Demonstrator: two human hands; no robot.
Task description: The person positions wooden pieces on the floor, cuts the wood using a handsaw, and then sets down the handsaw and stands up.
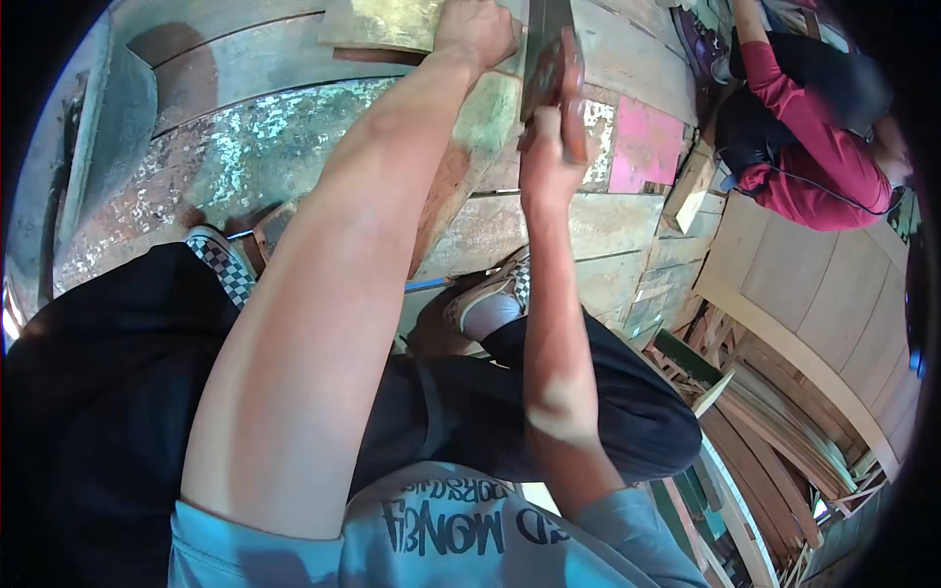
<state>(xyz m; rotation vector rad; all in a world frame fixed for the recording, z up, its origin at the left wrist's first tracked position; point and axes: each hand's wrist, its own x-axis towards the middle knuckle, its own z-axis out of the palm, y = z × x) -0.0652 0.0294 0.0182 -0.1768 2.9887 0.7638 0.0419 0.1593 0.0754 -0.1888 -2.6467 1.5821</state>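
My right hand (552,167) is wrapped around the reddish-brown wooden handle of a handsaw (551,39). The saw's blade points away from me and runs out of the top of the view. To the left of the blade, my left hand (477,34) is closed, its fingers curled down at a pale wooden board (382,22). That hand's underside and its exact hold on the board are hidden. A wooden plank (490,122) lies partly covered by my left forearm, between my two arms.
Worn, paint-flecked floorboards (265,137) spread around my checkered shoes (221,265). A pink panel (647,145) lies right of the saw, near a short timber block (691,186). A person in a red top (823,147) crouches at upper right. Stacked lumber (760,441) fills the lower right.
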